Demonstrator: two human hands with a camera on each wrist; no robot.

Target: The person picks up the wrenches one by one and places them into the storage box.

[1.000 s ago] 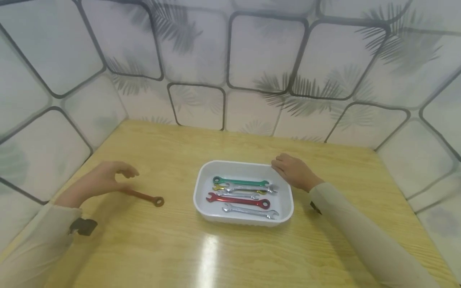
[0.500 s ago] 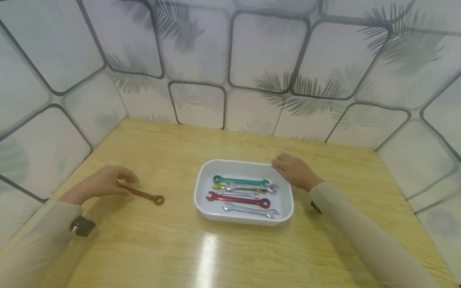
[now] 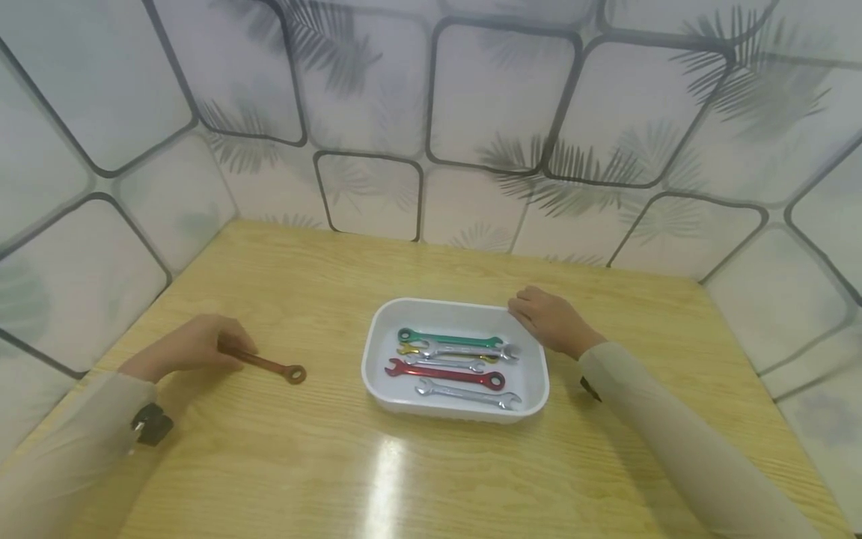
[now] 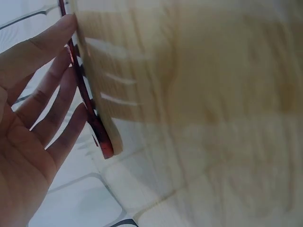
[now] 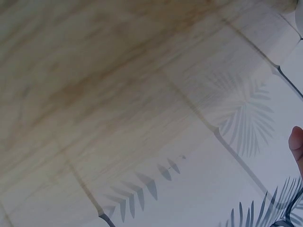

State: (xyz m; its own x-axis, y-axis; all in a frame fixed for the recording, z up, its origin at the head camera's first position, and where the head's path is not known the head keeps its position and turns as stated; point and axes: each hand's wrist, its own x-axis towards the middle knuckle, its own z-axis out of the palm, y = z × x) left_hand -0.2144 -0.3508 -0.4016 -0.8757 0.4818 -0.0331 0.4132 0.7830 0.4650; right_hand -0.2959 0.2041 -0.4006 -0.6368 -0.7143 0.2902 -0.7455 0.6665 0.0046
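In the head view my left hand [image 3: 202,344] pinches a dark red combination wrench [image 3: 269,364] at the table's left, its ring end pointing right. The left wrist view shows thumb and fingertips along the shaft of that wrench [image 4: 85,90], which lies low at the table surface. My right hand [image 3: 552,322] grips the back right corner of a white plastic tray [image 3: 454,413]. Inside it lie a green wrench [image 3: 451,340], a red wrench [image 3: 444,373], a silver wrench [image 3: 468,394] and several others, including a yellow one partly covered. One fingertip [image 5: 296,139] shows at the right wrist view's edge.
The light wooden table [image 3: 323,464] meets walls covered with grey-lined, leaf-patterned paper [image 3: 498,97] at the back and both sides. The tray stands at the table's middle, to the right of the held wrench.
My left hand has come down over the dark red wrench and its fingers have closed round the shaft. The right hand and the tray have stayed in place.
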